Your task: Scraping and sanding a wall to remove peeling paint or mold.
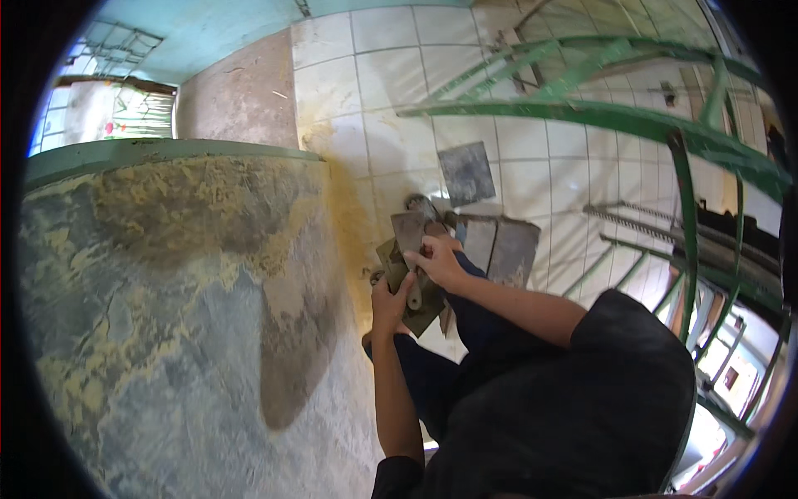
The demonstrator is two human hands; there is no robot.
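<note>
In front of my legs both hands are closed around flat tools. My right hand (439,263) pinches a putty knife (407,229) by its blade near the neck; the blade points away from me. The putty knife's handle hangs down toward my left thumb. My left hand (389,306) grips a dark olive flat plate (426,312) by its left side, under the putty knife. Whether the left thumb also presses on the handle, I cannot tell. Just beyond the blade lies a small dark, blurred item (421,204) on the floor.
To my left rises a rough, patchy grey plastered wall (191,333) with a green edge strip (166,151). Green metal scaffold frames (582,112) stand at the right. Grey tiles (466,173) and dark slabs (513,249) lie on the white tiled floor (386,75).
</note>
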